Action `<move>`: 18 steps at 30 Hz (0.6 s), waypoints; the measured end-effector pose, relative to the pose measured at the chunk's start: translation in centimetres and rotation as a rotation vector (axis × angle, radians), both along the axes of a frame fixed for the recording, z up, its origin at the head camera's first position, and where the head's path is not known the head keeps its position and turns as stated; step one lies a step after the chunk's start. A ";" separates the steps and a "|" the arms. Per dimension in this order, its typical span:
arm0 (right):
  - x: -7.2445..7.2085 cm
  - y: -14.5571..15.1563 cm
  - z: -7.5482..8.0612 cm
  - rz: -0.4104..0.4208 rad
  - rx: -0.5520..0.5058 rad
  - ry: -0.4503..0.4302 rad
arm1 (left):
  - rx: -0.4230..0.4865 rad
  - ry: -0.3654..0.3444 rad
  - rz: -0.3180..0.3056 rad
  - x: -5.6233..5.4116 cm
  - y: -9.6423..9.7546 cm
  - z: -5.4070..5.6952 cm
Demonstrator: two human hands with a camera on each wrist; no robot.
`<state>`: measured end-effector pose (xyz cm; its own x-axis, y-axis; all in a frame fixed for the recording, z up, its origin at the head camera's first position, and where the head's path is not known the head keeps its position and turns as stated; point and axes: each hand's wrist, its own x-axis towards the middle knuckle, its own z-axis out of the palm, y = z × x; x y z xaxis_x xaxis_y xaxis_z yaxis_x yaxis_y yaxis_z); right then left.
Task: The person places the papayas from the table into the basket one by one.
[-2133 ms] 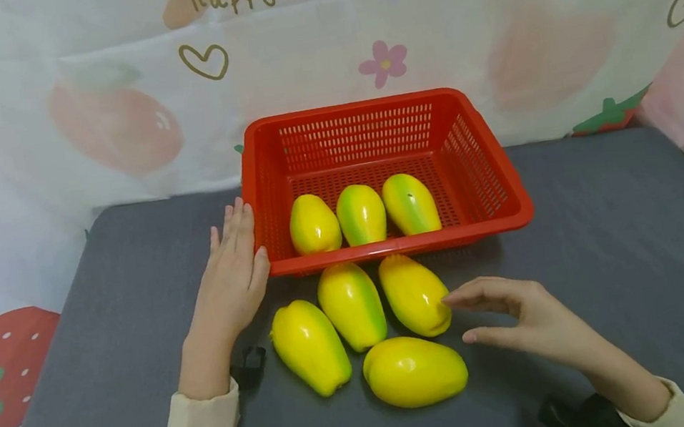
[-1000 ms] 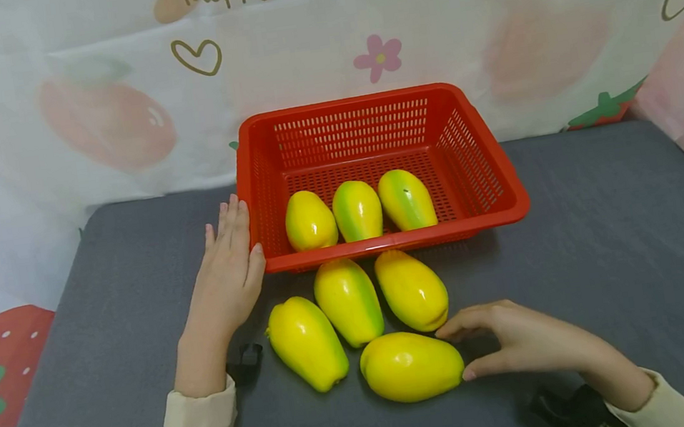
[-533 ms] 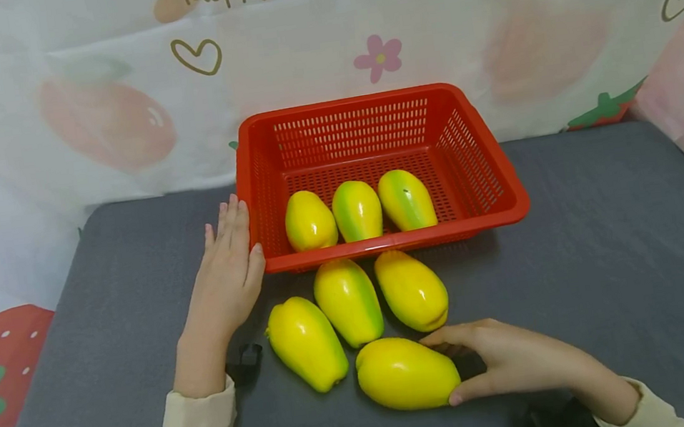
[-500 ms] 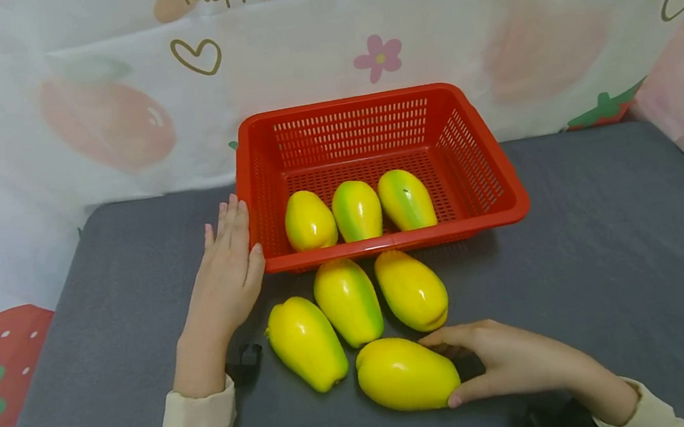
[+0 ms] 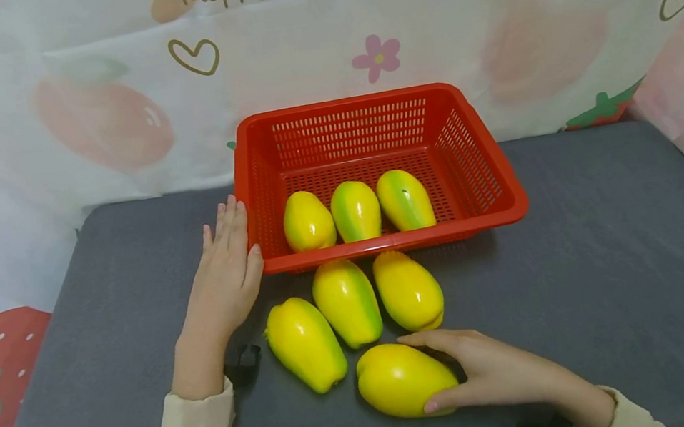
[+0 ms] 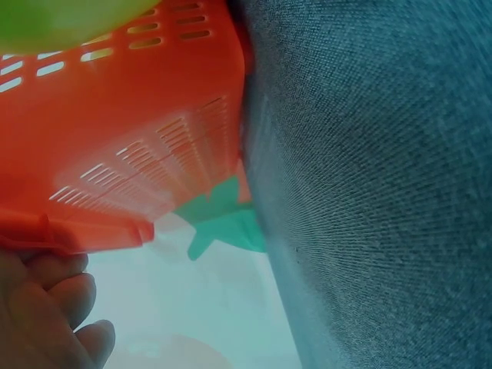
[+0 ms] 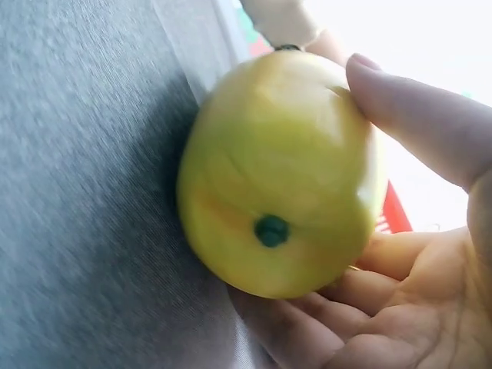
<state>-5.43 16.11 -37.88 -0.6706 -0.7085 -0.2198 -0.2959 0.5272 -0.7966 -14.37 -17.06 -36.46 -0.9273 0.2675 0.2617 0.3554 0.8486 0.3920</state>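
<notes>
My right hand holds the nearest yellow papaya, thumb on the near side and fingers along the far side. The right wrist view shows that papaya end-on, with a dark green stem spot, resting against the grey cloth. My left hand lies with straight fingers against the left side of the red basket. Inside the basket sit three yellow-green papayas. Between basket and right hand lie a left papaya, a middle papaya and a right papaya.
A grey cloth covers the table. Behind the basket hangs a white printed sheet with flowers, hearts and fruit. Dark wrist straps show at both wrists.
My right hand has moved left and nearer from beside the right papaya, closing round the nearest one. That papaya has shifted slightly towards me and turned. The left hand stays on the basket.
</notes>
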 end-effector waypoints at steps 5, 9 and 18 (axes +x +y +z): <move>0.2 -0.2 -0.2 -0.003 -0.003 -0.012 | 0.001 -0.008 0.002 0.0 0.0 0.0; 0.1 -0.2 -0.2 -0.003 -0.008 -0.021 | 0.002 -0.009 0.002 0.0 0.0 0.0; 0.1 0.0 0.1 -0.010 -0.018 -0.044 | -0.002 0.000 0.000 0.0 0.0 0.0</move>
